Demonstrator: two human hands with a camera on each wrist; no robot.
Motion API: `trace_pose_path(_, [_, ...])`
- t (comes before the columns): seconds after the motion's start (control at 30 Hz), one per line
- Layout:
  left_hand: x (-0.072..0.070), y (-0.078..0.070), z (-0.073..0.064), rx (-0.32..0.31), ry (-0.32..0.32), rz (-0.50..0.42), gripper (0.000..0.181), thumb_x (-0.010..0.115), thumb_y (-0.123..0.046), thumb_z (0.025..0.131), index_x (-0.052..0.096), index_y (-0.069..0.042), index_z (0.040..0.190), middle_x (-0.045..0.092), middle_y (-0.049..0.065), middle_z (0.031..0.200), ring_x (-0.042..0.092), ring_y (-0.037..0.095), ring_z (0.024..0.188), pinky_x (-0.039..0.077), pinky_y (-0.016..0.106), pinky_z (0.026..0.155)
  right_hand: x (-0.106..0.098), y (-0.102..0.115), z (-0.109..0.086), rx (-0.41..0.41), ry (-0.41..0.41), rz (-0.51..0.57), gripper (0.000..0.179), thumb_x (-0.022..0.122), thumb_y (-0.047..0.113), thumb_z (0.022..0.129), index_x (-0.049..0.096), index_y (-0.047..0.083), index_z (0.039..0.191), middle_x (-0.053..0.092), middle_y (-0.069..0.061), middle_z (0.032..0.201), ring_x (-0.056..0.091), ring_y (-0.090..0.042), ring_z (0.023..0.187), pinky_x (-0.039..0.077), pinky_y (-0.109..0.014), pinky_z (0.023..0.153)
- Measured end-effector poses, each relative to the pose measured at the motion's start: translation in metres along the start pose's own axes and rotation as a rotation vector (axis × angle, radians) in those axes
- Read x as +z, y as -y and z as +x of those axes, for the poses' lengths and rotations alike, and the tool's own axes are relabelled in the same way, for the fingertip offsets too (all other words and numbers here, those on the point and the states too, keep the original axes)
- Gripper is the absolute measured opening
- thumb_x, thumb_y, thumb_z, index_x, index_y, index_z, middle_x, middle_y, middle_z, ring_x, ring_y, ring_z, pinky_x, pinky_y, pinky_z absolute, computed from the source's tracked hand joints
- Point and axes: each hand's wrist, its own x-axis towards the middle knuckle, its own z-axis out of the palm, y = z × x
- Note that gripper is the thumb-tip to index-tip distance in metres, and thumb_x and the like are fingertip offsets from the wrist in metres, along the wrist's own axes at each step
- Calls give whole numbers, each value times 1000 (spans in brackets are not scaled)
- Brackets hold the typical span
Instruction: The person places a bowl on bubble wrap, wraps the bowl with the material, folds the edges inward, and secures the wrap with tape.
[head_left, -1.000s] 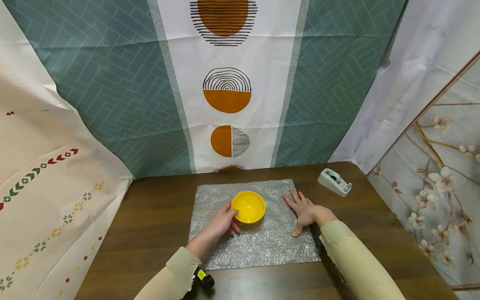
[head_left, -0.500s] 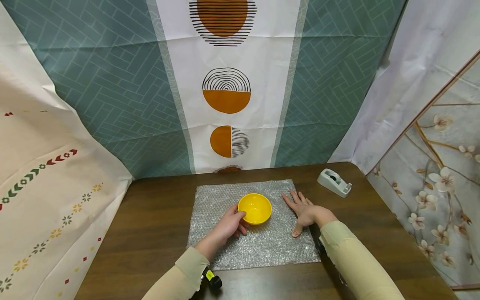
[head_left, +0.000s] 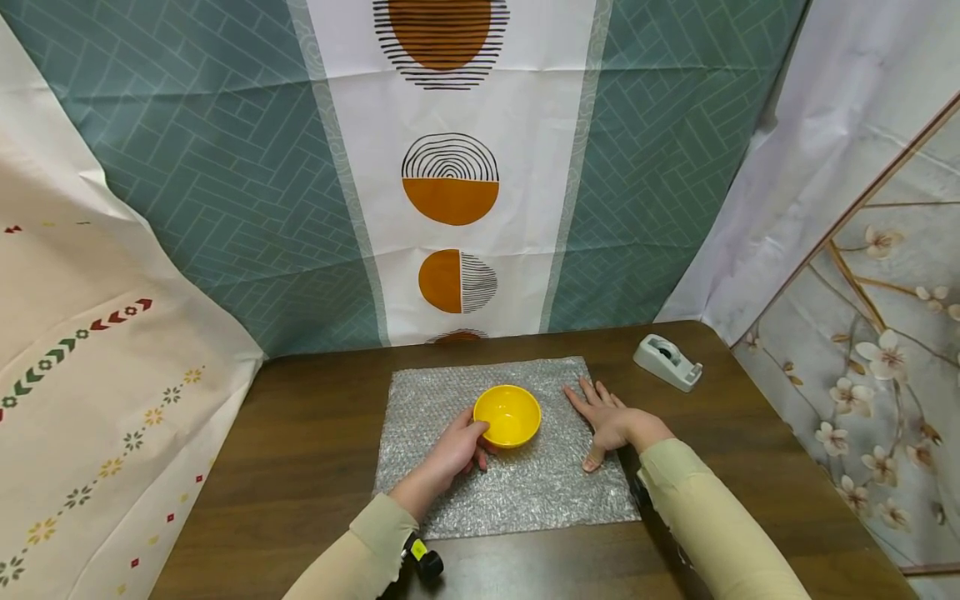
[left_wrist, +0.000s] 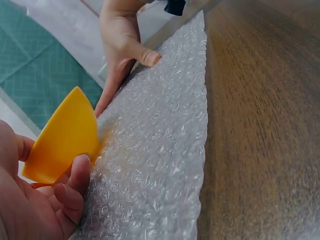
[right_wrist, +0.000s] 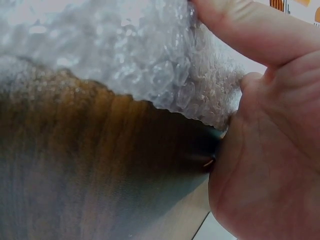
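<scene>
Fingers of the left hand [head_left: 453, 450] pinch the left rim of the yellow bowl [head_left: 510, 413]: thumb over the rim, the others curled low along the outside. Right hand [head_left: 611, 425]: fingers straight and spread wide across the right edge of the bubble wrap [head_left: 540, 496], thumb resting on it too; touching, gripping nothing.

Scene, big to small:
- Teal-and-white drape [head_left: 247, 175] with orange and striped circles hangs behind; cream cloth [head_left: 82, 400] on the left, flowered cloth [head_left: 877, 417] on the right.
- Brown wood-grain table [head_left: 300, 467] under the work.
- Bubble wrap: one roughly rectangular sheet laid out on the table, its near edge visible in both wrist views.
- Bowl: over the middle of the wrap, between the hands, mouth up. Inside shows glossy bare yellow wall and floor. Left wrist view has its base right by the wrap; can't tell if they touch.
- Tape dispenser [head_left: 667, 362]: white, on the table beyond the right hand, apart from the wrap. Dark core sits in its well; tape itself too small to make out.
- Black device [head_left: 427, 565] with a yellow label, just beside the left cuff.
</scene>
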Motion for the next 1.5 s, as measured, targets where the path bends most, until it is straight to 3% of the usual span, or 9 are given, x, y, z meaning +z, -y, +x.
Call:
trace_pose_path(0.4, [-2, -4, -3, 16, -21, 2, 41, 46, -19, 108, 49, -1, 144, 71, 9, 85, 56, 14, 50, 35, 23, 46, -6, 9, -4, -17, -1, -2, 151, 102, 43, 64, 2, 18, 174, -20, -18, 176, -18, -48, 160, -1, -69, 125])
trace_pose_path(0.67, [-4, -5, -2, 3, -32, 14, 58, 50, -25, 108, 38, 0, 159, 72, 10, 87, 55, 13, 49, 33, 21, 44, -10, 14, -8, -35, 2, 28, 149, 101, 42, 67, 0, 19, 174, -23, -18, 175, -21, -48, 159, -3, -69, 125])
trace_pose_path(0.8, [-11, -3, -3, 14, -79, 33, 57, 49, -31, 109, 41, -4, 159, 70, 10, 85, 56, 15, 50, 35, 23, 44, -5, 9, -3, -30, 3, 30, 153, 102, 47, 63, 0, 21, 174, -22, -18, 176, -20, -48, 159, -3, -70, 124])
trace_pose_path(0.9, [-19, -4, -2, 83, -163, 67, 52, 50, -29, 110, 48, -3, 155, 66, 12, 80, 55, 17, 53, 40, 26, 49, -3, 5, 0, -11, 0, 7, 155, 101, 51, 60, 0, 21, 174, -22, -17, 176, -20, -47, 160, -2, -69, 125])
trace_pose_path(1.03, [-33, -6, 2, 207, -271, 242, 47, 54, -19, 107, 53, 0, 151, 64, 13, 87, 55, 21, 66, 46, 33, 63, -4, 4, 0, 10, 0, -9, 155, 101, 50, 60, 0, 21, 174, -21, -17, 176, -20, -46, 160, -2, -68, 126])
trace_pose_path(1.13, [-46, -5, 5, 268, -287, 427, 51, 60, -15, 103, 53, 0, 151, 65, 15, 113, 61, 29, 92, 52, 44, 80, -4, 5, -2, 11, 8, -4, 154, 101, 50, 61, 0, 22, 174, -21, -17, 176, -20, -46, 160, -3, -68, 126])
trace_pose_path(1.2, [-53, -3, 6, 295, -258, 525, 55, 62, -15, 102, 51, 1, 153, 59, 20, 136, 60, 37, 118, 50, 53, 99, -3, 5, -2, 7, 8, -5, 155, 101, 51, 60, 0, 22, 174, -21, -18, 176, -20, -47, 160, -3, -68, 126])
trace_pose_path(1.3, [-63, 1, 8, 325, -185, 643, 65, 65, -17, 101, 42, 3, 159, 40, 26, 162, 40, 45, 149, 35, 61, 119, -2, 6, -2, 7, 1, -11, 156, 101, 52, 59, 2, 20, 174, -20, -18, 176, -19, -47, 160, -1, -67, 126])
trace_pose_path(1.5, [-76, 8, 13, 311, -5, 800, 83, 69, -30, 100, 31, 5, 165, 23, 22, 175, 12, 42, 163, 15, 60, 128, -3, 7, -4, 4, -6, -12, 156, 103, 49, 58, 4, 16, 174, -18, -19, 177, -18, -47, 160, -1, -67, 126])
